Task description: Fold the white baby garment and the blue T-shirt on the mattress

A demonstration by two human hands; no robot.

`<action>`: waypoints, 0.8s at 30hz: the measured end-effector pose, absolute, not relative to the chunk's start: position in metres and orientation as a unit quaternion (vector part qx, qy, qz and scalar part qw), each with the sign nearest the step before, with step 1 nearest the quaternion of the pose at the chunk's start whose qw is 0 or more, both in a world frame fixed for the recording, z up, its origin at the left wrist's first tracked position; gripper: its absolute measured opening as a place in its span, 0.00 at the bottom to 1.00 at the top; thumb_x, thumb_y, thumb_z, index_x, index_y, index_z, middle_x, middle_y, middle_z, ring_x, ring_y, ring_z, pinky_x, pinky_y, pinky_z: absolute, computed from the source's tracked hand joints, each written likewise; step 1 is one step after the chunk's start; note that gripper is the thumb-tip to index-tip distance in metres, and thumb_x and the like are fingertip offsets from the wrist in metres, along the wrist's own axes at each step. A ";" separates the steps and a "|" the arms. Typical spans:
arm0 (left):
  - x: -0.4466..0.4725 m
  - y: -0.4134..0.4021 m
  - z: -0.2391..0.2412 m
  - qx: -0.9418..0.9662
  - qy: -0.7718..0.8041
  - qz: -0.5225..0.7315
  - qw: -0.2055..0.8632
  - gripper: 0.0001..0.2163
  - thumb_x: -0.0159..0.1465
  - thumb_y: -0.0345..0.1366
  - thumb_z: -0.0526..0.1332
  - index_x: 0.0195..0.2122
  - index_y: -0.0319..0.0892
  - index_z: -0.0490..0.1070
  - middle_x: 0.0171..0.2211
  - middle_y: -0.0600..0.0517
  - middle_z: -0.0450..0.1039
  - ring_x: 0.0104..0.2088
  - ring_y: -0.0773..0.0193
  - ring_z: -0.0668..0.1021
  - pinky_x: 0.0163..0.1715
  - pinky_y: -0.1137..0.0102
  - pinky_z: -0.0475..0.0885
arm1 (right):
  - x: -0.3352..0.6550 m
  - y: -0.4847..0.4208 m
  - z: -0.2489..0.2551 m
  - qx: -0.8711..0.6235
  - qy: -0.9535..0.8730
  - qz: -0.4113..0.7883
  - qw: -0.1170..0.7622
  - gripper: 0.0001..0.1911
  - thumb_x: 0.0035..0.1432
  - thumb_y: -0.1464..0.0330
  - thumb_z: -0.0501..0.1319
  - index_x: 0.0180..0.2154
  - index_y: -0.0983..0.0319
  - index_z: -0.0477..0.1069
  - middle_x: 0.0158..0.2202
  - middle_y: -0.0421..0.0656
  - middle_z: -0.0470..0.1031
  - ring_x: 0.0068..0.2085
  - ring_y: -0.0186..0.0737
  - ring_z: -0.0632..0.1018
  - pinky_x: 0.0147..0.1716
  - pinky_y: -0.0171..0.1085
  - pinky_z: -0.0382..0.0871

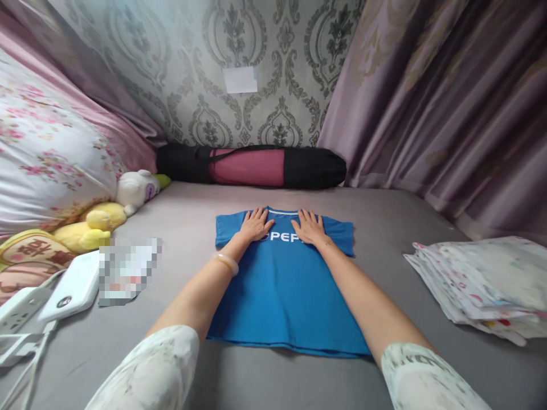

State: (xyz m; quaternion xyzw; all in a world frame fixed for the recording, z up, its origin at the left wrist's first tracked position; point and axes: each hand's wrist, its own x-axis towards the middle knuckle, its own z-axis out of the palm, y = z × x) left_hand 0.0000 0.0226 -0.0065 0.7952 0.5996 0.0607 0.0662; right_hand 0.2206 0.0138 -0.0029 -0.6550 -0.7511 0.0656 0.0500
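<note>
A blue short-sleeved T-shirt [290, 290] lies spread flat on the grey bed sheet [188, 205], its collar pointing away from me. White lettering beginning "PEP" crosses its chest, and part of it is covered by my hands. My left hand [257, 224] rests flat on the upper left of the shirt beside the collar, fingers apart. On the other side of the collar, my right hand [309, 226] presses flat with its fingers spread. A pale bangle [227, 263] circles my left wrist.
A black and maroon long bag [248, 167] lies along the wall. Folded patterned cloths [482, 285] are stacked at right. On the left are a floral pillow [51, 142], plush toys [137, 191], a white power bank [72, 285], a power strip [21, 310] and a blurred packet [128, 273].
</note>
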 end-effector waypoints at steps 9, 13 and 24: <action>0.012 -0.014 0.011 0.796 0.603 0.053 0.009 0.30 0.69 0.48 0.45 0.65 0.31 0.51 0.66 0.31 0.50 0.67 0.45 0.54 0.63 0.52 0.49 | 0.228 -0.008 0.013 -0.624 -0.768 0.125 0.071 0.35 0.67 0.54 0.41 0.69 0.65 0.42 0.71 0.50 0.38 0.69 0.48 0.42 0.65 0.56 0.36; 0.009 -0.067 0.018 0.858 0.507 0.015 0.086 0.31 0.69 0.52 0.44 0.66 0.36 0.49 0.68 0.35 0.47 0.67 0.47 0.52 0.63 0.53 0.50 | 0.228 -0.058 0.016 -0.580 -0.801 0.138 0.052 0.35 0.67 0.54 0.42 0.69 0.64 0.43 0.71 0.49 0.36 0.70 0.48 0.40 0.65 0.56 0.36; -0.007 -0.206 0.026 0.902 0.406 0.009 0.146 0.32 0.69 0.55 0.41 0.68 0.42 0.46 0.70 0.41 0.41 0.69 0.52 0.47 0.65 0.55 0.42 | 0.242 -0.192 0.021 -0.465 -0.874 0.137 0.029 0.32 0.66 0.51 0.43 0.68 0.54 0.49 0.71 0.44 0.40 0.69 0.49 0.42 0.65 0.56 0.34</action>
